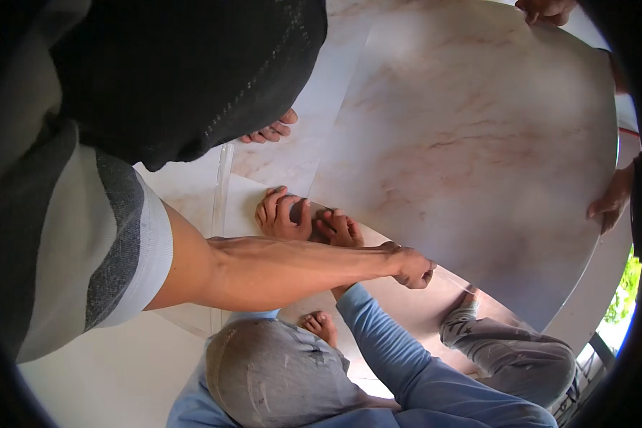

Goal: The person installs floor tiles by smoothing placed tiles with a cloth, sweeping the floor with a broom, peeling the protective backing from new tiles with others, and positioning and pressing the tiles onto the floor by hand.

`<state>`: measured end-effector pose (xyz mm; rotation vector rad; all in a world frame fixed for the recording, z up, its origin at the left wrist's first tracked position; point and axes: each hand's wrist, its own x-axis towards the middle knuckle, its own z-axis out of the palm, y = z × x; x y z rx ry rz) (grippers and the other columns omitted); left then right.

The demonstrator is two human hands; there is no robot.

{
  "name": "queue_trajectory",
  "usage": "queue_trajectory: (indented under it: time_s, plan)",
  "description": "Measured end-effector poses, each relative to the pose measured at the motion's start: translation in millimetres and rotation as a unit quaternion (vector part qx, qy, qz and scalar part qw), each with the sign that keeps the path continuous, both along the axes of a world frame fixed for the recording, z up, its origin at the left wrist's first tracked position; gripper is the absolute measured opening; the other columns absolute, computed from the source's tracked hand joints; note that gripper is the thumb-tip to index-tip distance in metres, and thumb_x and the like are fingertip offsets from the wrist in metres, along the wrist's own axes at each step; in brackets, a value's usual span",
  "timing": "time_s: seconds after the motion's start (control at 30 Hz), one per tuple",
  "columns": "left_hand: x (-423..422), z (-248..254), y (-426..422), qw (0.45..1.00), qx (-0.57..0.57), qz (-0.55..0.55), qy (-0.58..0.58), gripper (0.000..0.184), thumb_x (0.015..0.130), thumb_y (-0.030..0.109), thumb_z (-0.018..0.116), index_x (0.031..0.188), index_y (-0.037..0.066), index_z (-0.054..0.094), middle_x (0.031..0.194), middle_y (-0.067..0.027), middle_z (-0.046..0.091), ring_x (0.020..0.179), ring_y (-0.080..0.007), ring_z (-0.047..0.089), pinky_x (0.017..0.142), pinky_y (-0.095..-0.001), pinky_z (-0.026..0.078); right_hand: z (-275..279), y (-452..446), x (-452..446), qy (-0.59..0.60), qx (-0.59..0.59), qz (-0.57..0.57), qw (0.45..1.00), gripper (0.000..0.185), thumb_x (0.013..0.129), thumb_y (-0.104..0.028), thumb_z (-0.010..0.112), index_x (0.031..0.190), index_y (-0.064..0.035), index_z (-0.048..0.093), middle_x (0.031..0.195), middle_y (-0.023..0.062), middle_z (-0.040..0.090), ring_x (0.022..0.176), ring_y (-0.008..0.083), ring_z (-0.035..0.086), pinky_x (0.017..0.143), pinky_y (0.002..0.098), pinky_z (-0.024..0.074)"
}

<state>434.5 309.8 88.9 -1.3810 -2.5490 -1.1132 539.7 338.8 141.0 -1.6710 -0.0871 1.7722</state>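
Observation:
My left hand [285, 216] rests at the slanted edge of a marble-patterned sheet [471, 143], fingers bent and thumb apart, with a dark patch between them. Close beside it, my right hand [341, 230] touches the same edge with curled, slightly parted fingers. I cannot make out anything held in either hand. Over my wrists stretches the bare forearm [292, 274] of a co-worker in a striped sleeve. That person's fist [415, 269] is closed at the sheet's edge, right of my hands.
Another hand of a person [612, 200] touches the sheet's curved right rim; a further hand [547, 11] is at the top. A dark-covered head [192, 71] blocks the upper left. Below are my grey-trousered knees [278, 371] and a bare foot [321, 326].

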Motion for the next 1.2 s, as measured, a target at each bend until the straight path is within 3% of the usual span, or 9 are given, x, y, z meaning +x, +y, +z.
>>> queue_trajectory:
  time_s: [0.17,0.27,0.37,0.47,0.87,1.2]
  plan:
    - [2,-1,1,1.000,-0.008,0.005,-0.001,0.023,0.080,0.020,0.084,0.096,0.013,0.069,0.117,-0.0097,0.069,0.120,-0.0358,0.060,0.104,-0.0496,0.039,1,2,-1,-0.003,0.003,-0.018,1.000,0.025,0.101,-0.024,0.073,0.111,-0.0046,0.061,0.108,0.0080,0.072,0.098,0.0208,0.070,0.089,0.0339,0.0565]
    - [3,4,5,1.000,-0.006,0.014,0.001,0.021,0.081,0.019,0.083,0.095,0.014,0.069,0.117,-0.0070,0.068,0.121,-0.0351,0.060,0.104,-0.0498,0.039,-1,0,-3,-0.019,0.025,0.008,0.999,0.027,0.102,-0.033,0.070,0.112,-0.0085,0.064,0.107,0.0050,0.073,0.102,0.0188,0.068,0.084,0.0358,0.0539]
    - [2,-2,-2,1.000,0.003,0.007,0.000,0.019,0.082,0.017,0.081,0.096,0.014,0.068,0.118,-0.0058,0.068,0.121,-0.0348,0.060,0.103,-0.0499,0.040,-17,-10,2,-0.072,0.152,0.081,0.982,0.028,0.103,-0.033,0.069,0.113,-0.0071,0.063,0.109,0.0059,0.074,0.104,0.0196,0.068,0.082,0.0364,0.0537]
    - [-6,-9,-5,1.000,0.024,-0.012,-0.002,0.018,0.083,0.016,0.080,0.097,0.013,0.069,0.118,-0.0058,0.068,0.121,-0.0346,0.060,0.104,-0.0496,0.040,-1,2,-1,-0.034,-0.001,0.029,0.999,0.032,0.103,-0.035,0.068,0.115,-0.0059,0.062,0.111,0.0059,0.074,0.108,0.0203,0.069,0.079,0.0366,0.0534]
    - [-1,4,-1,1.000,-0.010,0.003,-0.020,0.019,0.083,0.021,0.082,0.096,0.014,0.070,0.119,-0.0045,0.068,0.122,-0.0328,0.059,0.105,-0.0484,0.037,6,6,-1,-0.055,-0.015,0.056,0.997,0.032,0.103,-0.037,0.068,0.116,-0.0087,0.060,0.114,0.0032,0.074,0.105,0.0166,0.071,0.075,0.0339,0.0539]
    - [1,18,14,0.995,-0.092,0.012,-0.041,0.023,0.087,0.032,0.080,0.095,0.015,0.067,0.135,-0.0065,0.060,0.131,-0.0333,0.047,0.108,-0.0509,0.031,-3,1,-2,-0.021,0.016,0.002,1.000,0.031,0.102,-0.028,0.071,0.114,-0.0017,0.060,0.111,0.0114,0.072,0.107,0.0233,0.069,0.093,0.0391,0.0559]
